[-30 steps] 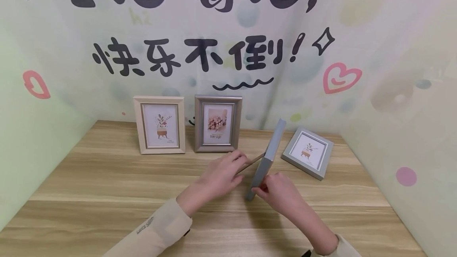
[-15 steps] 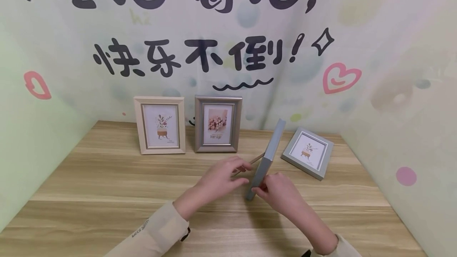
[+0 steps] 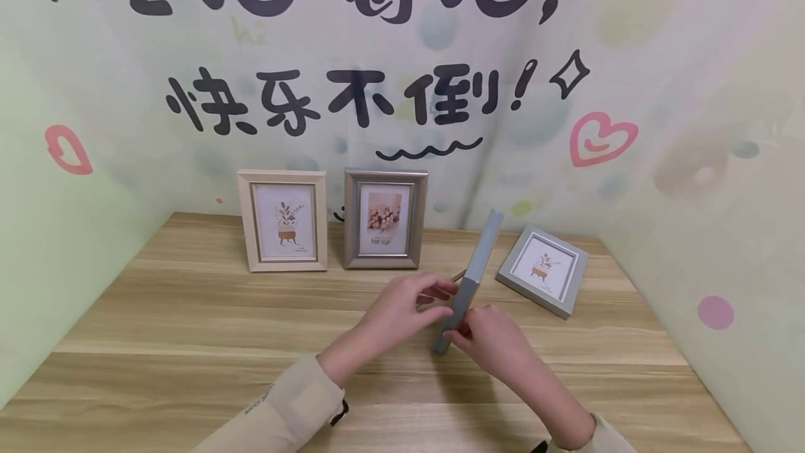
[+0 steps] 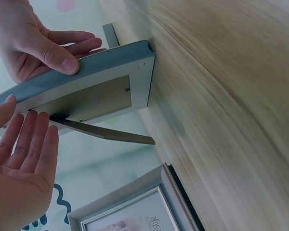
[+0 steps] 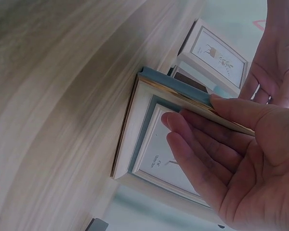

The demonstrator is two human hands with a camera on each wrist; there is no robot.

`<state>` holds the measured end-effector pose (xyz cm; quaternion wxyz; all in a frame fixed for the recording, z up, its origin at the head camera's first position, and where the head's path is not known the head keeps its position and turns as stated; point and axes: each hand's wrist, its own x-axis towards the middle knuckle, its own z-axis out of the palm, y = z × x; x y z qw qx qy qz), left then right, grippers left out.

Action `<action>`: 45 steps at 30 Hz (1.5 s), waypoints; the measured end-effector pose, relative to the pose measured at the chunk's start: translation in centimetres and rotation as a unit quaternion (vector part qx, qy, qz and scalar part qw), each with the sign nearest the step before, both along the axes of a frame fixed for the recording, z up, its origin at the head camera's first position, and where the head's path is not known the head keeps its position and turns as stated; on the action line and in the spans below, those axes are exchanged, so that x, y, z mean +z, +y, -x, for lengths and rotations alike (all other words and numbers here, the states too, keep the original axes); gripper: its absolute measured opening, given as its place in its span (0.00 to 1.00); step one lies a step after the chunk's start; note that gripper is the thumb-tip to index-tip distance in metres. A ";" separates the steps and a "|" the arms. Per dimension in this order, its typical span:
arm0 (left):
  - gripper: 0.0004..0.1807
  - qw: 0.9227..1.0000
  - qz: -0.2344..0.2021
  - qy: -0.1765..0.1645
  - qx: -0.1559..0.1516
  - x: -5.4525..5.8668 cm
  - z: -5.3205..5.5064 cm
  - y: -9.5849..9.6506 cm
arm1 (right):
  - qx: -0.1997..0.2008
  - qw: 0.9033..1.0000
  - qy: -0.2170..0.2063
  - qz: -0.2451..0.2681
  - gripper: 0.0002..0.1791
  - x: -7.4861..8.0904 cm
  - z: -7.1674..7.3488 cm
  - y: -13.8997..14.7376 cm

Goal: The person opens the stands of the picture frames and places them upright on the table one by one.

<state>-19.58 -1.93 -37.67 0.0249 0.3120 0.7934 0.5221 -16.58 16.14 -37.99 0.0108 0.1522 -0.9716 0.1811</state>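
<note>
A blue-grey picture frame (image 3: 483, 252) stands edge-on on the table. My right hand (image 3: 499, 342) grips its near side, thumb on the edge and fingers over the front, as the right wrist view shows. From the back of the picture frame a thin stand leg (image 4: 111, 133) sticks out, swung away from the backing (image 4: 103, 98). My left hand (image 3: 397, 314) is on that back side, fingers fairly straight, fingertips right at the backing beside the leg's hinge. In the left wrist view its palm (image 4: 19, 192) is turned up and holds nothing.
A cream picture frame (image 3: 322, 221) and a brown-grey picture frame (image 3: 415, 221) stand at the back of the wooden table (image 3: 189, 341). To the right a grey picture frame (image 3: 571, 286) lies face up. A printed cloth wall (image 3: 528, 145) rises behind.
My left hand has let go of the stand leg, opened its fingers and moved right to the back of the picture frame. My right hand and the picture frame have stayed put.
</note>
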 end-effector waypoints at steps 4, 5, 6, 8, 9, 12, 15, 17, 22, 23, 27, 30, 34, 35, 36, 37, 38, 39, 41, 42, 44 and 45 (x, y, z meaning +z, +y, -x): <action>0.15 1.000 -0.005 -0.011 0.002 0.0 0.1 0.2 | 0.001 1.000 0.005 -0.003 0.09 -0.1 0.1 0.0; 0.15 1.000 -0.006 -0.012 0.001 0.0 0.1 0.2 | 0.002 1.000 0.007 -0.003 0.09 -0.1 0.1 0.0; 0.15 1.000 -0.007 -0.013 0.001 0.0 0.2 0.2 | 0.002 1.000 0.008 -0.004 0.10 -0.1 0.1 0.0; 0.14 1.000 -0.010 -0.016 0.000 0.0 0.2 0.2 | 0.003 1.000 0.009 -0.004 0.10 -0.1 0.1 -0.1; 0.14 1.000 -0.012 -0.016 -0.001 0.0 0.2 0.1 | 0.003 1.000 0.009 -0.003 0.10 -0.1 0.1 -0.1; 0.14 1.000 -0.016 -0.016 -0.004 0.0 0.2 0.1 | 0.003 1.000 0.004 -0.002 0.10 -0.1 0.2 0.0; 0.13 1.000 -0.017 -0.015 -0.006 -0.1 0.3 0.1 | 0.007 1.000 -0.001 0.004 0.09 -0.1 0.2 0.1; 0.13 1.000 -0.016 -0.014 -0.007 -0.1 0.3 0.2 | 0.010 1.000 -0.005 0.008 0.08 -0.1 0.2 0.3; 0.13 1.000 -0.014 -0.007 -0.008 -0.1 0.4 0.3 | 0.021 0.999 -0.018 0.019 0.08 0.0 0.3 0.9; 0.13 1.000 -0.015 -0.006 -0.008 -0.1 0.4 0.3 | 0.026 0.999 -0.022 0.021 0.08 0.0 0.4 1.1; 0.13 1.000 -0.022 -0.013 -0.008 -0.1 0.4 0.3 | 0.033 0.998 -0.051 0.033 0.08 0.3 0.9 2.0; 0.13 0.999 -0.031 -0.023 -0.005 -0.1 0.5 0.1 | 0.028 0.997 -0.064 0.043 0.10 0.7 1.5 3.0; 0.13 0.999 -0.037 -0.031 0.003 -0.2 0.6 0.0 | 0.006 0.997 -0.056 0.045 0.12 1.2 2.9 4.8; 0.13 0.999 -0.037 -0.032 0.005 -0.3 0.7 -0.1 | -0.003 0.997 -0.053 0.047 0.12 1.3 3.3 5.3; 0.13 0.999 -0.038 -0.033 0.006 -0.3 0.7 -0.1 | -0.012 0.998 -0.047 0.051 0.13 1.3 3.8 5.8; 0.14 0.999 -0.039 -0.034 0.006 -0.3 0.7 -0.1 | -0.021 0.997 -0.045 0.059 0.14 1.3 4.2 6.3; 0.14 0.998 -0.041 -0.036 0.005 -0.4 0.7 -0.1 | -0.027 0.996 -0.043 0.070 0.15 1.3 4.7 6.8; 0.14 0.998 -0.043 -0.037 0.005 -0.4 0.7 -0.1 | -0.030 0.995 -0.040 0.082 0.17 1.3 5.2 7.2; 0.14 0.998 -0.047 -0.039 0.004 -0.4 0.7 -0.1 | -0.032 0.993 -0.033 0.106 0.19 1.2 6.0 7.8; 0.14 0.998 -0.049 -0.040 0.002 -0.4 0.7 -0.1 | -0.031 0.992 -0.031 0.120 0.20 1.1 6.4 8.0; 0.13 0.998 -0.050 -0.040 0.002 -0.5 0.7 -0.1 | -0.023 0.989 -0.029 0.141 0.22 0.9 7.0 8.3; 0.13 0.998 -0.051 -0.041 0.002 -0.5 0.7 -0.1 | -0.019 0.988 -0.028 0.151 0.22 0.8 7.2 8.4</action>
